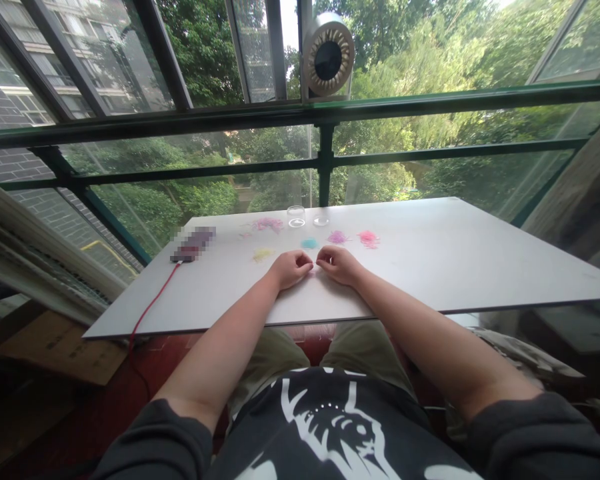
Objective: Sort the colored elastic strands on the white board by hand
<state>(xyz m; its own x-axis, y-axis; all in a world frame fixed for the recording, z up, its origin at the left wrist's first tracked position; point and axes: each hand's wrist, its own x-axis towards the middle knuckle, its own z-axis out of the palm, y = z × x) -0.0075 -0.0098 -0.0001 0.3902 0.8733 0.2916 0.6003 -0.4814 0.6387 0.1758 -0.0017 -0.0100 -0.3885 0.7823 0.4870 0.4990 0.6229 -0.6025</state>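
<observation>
My left hand (291,268) rests on the white table (430,267) with thumb and fingertips pinched together. Facing it, a small gap away, my right hand (337,265) is closed in a similar pinch. Whatever the fingers hold, if anything, is too small to make out. A faint pinkish trace shows on the table just under the fingertips. Beyond my hands lie loose heaps of thin, small coloured pieces: a teal heap (309,243), a purple heap (337,237), a bright pink heap (369,239), a yellow heap (263,254) and a pink-mauve heap (267,225).
A clear cup (296,217) and a clear round lid or dish (321,221) stand at the table's far edge. On the left lies a blurred-out phone-like device (195,244) with a red cable (153,303) hanging off the edge. Behind runs a green railing (325,160).
</observation>
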